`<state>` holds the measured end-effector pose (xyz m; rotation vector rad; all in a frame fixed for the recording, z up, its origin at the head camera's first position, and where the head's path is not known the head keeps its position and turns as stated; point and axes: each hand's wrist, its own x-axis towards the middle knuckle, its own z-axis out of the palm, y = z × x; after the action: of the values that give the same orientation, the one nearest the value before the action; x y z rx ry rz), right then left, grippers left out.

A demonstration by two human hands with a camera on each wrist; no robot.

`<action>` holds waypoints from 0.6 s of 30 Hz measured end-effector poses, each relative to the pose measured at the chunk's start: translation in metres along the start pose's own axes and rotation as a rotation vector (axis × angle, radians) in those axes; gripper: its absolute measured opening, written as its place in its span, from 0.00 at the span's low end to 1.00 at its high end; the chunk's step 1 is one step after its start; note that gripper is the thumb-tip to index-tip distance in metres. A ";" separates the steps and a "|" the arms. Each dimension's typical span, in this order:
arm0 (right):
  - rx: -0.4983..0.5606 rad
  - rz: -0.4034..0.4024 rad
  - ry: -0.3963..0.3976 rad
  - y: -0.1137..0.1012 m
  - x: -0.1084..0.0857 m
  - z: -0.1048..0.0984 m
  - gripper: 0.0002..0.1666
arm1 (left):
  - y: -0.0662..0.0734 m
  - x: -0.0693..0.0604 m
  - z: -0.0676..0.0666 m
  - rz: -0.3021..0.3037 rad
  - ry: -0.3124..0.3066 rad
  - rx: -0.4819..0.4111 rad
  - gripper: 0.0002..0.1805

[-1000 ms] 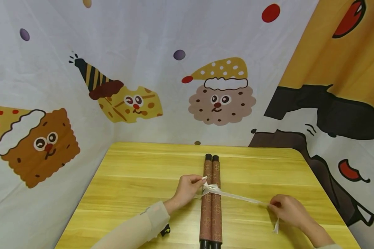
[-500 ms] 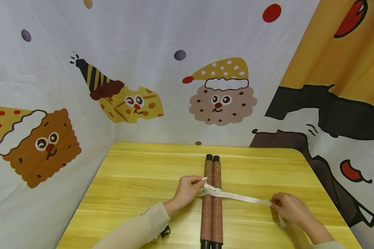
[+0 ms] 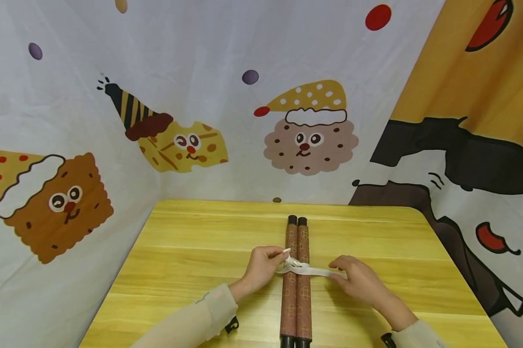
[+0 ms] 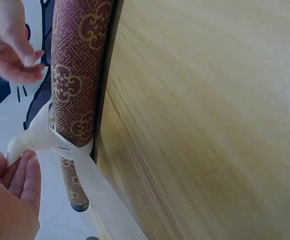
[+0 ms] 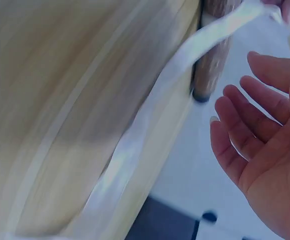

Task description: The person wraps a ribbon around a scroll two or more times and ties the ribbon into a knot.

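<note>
Two rolled scrolls (image 3: 289, 299) in brown patterned cloth, with black end knobs, lie side by side on the table. A white ribbon (image 3: 318, 272) is wrapped around them and knotted on top. My left hand (image 3: 261, 268) pinches a short piece of the ribbon beside the left scroll; the left wrist view shows this ribbon piece (image 4: 22, 142) between thumb and fingers. My right hand (image 3: 362, 282) is to the right of the scrolls, near the ribbon's long tail. In the right wrist view its fingers are spread and loosely bent, holding nothing, while the tail (image 5: 122, 165) runs past them.
The wood-grain table (image 3: 200, 232) reaches back to a pale cloth wall (image 3: 200, 58) printed with cartoon food faces. On the right hangs a section in yellow, black and white. A dark strap (image 3: 232, 325) shows under my left sleeve.
My right hand has let go of the ribbon's tail and moved left toward the scrolls. My left hand keeps its pinch at nearly the same spot.
</note>
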<state>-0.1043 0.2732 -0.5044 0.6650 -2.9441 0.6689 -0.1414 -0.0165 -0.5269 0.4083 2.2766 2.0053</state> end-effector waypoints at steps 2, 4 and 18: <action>-0.021 -0.066 0.028 -0.009 0.007 0.009 0.13 | 0.000 -0.001 0.000 0.006 -0.001 0.000 0.09; -0.041 -0.118 0.050 -0.016 0.014 0.018 0.14 | 0.001 -0.001 0.000 0.000 -0.002 -0.010 0.09; -0.096 -0.244 0.154 -0.032 0.035 0.048 0.09 | 0.003 -0.006 0.002 -0.009 -0.025 -0.009 0.07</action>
<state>-0.1200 0.2128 -0.5303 0.8995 -2.6759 0.5275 -0.1351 -0.0159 -0.5254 0.4194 2.2495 1.9942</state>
